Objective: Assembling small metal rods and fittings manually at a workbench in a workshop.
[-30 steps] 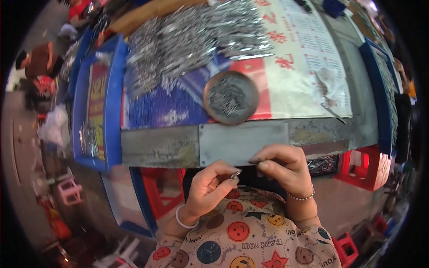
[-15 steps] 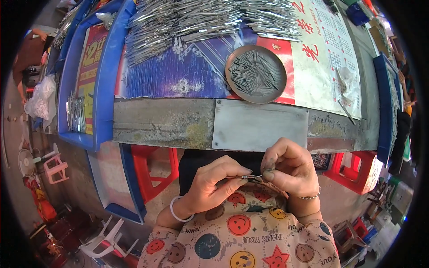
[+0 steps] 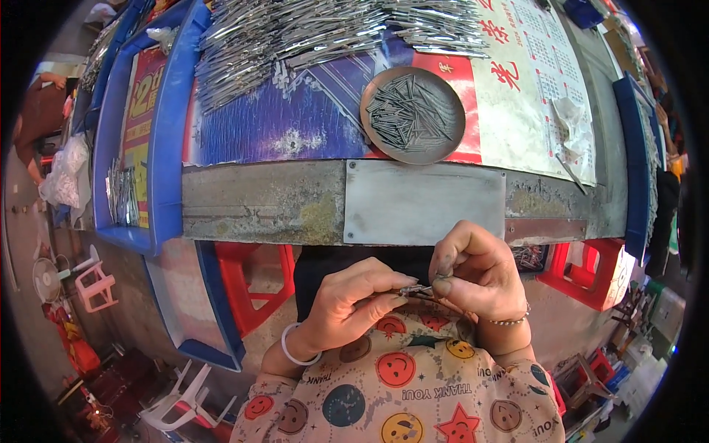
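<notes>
Both of my hands are raised over my lap, just short of the table's near edge. Between the thumb and fingertips of my left hand, a slender metal piece is pinched, pointing to the right. My right hand is closed in a pinch at the piece's right end; whatever its fingertips hold is too small and hidden to name. Beyond them, a round brown bowl contains loose thin grey metal pins. Farther back, long shiny metal pieces lie in thick rows on the table.
A flat metal plate is fixed at the table's near edge. Blue trays stand left and right. Red stools sit under the table. A thin metal tool and crumpled plastic lie at the right.
The view has shifted slightly. My left fingertips have moved a little closer to my right ones, and less of the metal piece shows between them. Both hands stay pinched.
</notes>
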